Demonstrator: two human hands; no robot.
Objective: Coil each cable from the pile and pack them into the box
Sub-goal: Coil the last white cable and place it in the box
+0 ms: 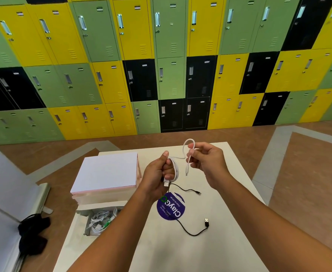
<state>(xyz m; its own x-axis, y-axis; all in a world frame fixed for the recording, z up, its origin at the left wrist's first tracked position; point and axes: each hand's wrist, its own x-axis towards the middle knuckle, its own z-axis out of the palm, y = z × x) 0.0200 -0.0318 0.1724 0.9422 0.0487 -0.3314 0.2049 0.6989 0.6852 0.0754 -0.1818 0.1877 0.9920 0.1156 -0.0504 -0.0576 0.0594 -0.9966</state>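
White cable (176,170), smooth and thin, is held up over the far half of the table between both hands. The left hand (157,173) curls its fingers round several round turns of it, thumb up, and a flat silver USB plug (166,183) sticks out below the fist. From the coil the cord rises in a narrow arch to the right hand (208,163), which pinches it between thumb and forefinger; the short free end hangs straight down with a small plug (186,171) at its tip.

Below the hands a thin black cable (190,233) lies uncoiled in loose curves on the matte white table (229,193), crossing a round purple sticker (171,208) with white lettering. At the table's left edge stands an open box (83,211) with a tangle of white cables (98,222) inside. Beyond it a flat white panel (106,171) with a pink edge lies on a pale block.

Metal lockers (171,55) in yellow, green and black fill the wall behind, above a brown floor (308,163) with grey bands.
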